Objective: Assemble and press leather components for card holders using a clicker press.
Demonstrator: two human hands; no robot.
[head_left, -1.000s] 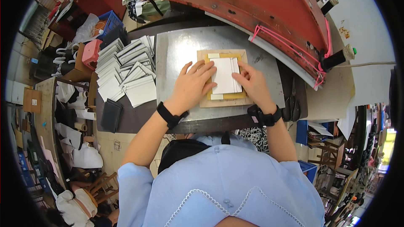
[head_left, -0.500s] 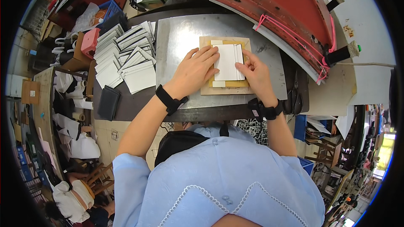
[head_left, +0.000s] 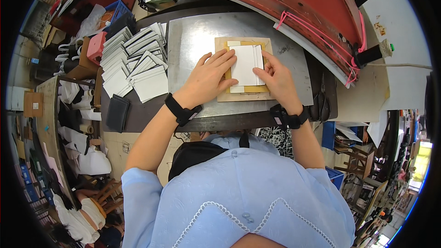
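Observation:
A white rectangular panel with dark lines along its right side lies on a yellow board, which rests on a larger tan board. My left hand lies flat with extended fingers, their tips touching the panel's left edge. On the opposite side, my right hand has the panel's right edge between thumb and index finger, thumb on top. Both boards sit on a grey metal plate. To the left, many similar white pieces are spread in overlapping rows.
A red machine body slants across the far right, with a pink cord and a black thread spool. Scissors lie at the table's right end. Dark folded pieces occupy the near-left corner.
The view has shifted slightly. Both hands stay at the panel's two sides, and the panel keeps its place on the boards.

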